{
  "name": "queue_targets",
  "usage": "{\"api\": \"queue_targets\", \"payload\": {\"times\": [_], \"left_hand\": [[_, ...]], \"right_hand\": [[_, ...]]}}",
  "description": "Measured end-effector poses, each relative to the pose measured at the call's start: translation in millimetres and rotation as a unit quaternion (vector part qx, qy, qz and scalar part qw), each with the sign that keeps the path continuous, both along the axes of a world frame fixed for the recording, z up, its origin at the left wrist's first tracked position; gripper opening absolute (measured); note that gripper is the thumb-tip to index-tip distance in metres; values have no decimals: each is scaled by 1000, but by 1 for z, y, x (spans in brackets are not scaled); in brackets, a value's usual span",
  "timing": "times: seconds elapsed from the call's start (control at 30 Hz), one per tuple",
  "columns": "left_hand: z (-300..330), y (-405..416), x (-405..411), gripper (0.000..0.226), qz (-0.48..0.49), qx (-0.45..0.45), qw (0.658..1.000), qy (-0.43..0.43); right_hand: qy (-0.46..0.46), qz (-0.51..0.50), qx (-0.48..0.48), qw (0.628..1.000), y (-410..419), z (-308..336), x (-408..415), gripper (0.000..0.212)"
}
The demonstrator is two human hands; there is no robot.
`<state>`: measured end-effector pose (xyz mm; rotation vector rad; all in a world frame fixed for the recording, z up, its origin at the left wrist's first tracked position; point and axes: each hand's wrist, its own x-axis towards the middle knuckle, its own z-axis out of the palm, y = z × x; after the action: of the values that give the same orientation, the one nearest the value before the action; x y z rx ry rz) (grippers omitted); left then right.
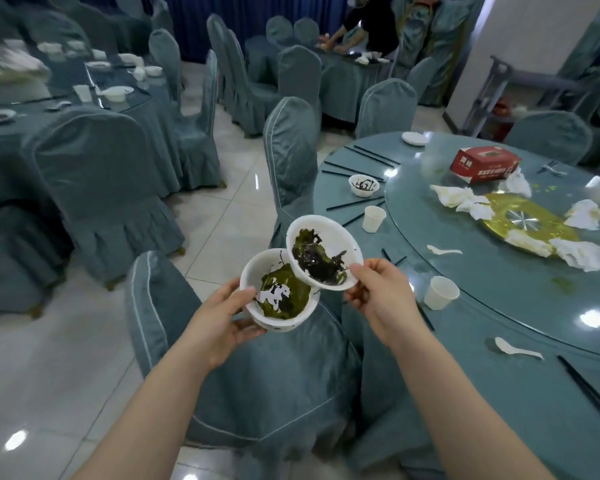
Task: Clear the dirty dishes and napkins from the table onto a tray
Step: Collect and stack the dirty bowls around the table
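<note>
Now left hand (222, 317) grips lower bowl (280, 289) by rim; right hand (378, 292) pinches tilted upper bowl (321, 252), both left of table (499, 306). Bowls likely light, stiff, greasy: hold rims firmly.

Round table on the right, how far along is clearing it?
Early going. No tray shows in this view. In hand: the left hand holds one dirty bowl, and the right hand tilts a second bowl over it. Left on the table: another dirty bowl, two paper cups, spoons, chopsticks, crumpled napkins and a red tissue box.
</note>
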<state>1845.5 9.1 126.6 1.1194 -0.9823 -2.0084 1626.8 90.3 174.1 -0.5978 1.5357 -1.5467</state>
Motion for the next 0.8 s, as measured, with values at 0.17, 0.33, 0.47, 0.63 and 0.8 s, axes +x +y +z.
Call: {"api": "queue_targets", "payload": {"times": [0.17,0.33,0.47,0.63,0.8], "left_hand": [[16,-24,67,33,14,-29,999,1],[22,-46,125,33,46,-11,999,0],[22,-69,162,31,52,-6,999,0],[19,-116,200,21,61,3,998,-6],[13,-192,225,21,38,-9,999,-29]], "right_hand": [[23,37,-12,999,-31,9,89,13],[69,59,7,996,-63,5,156,7],[151,74,27,985,-98,3,194,6],[185,87,46,978,-159,-4,228,6],[51,108,69,990,-240,-17,253,20]]}}
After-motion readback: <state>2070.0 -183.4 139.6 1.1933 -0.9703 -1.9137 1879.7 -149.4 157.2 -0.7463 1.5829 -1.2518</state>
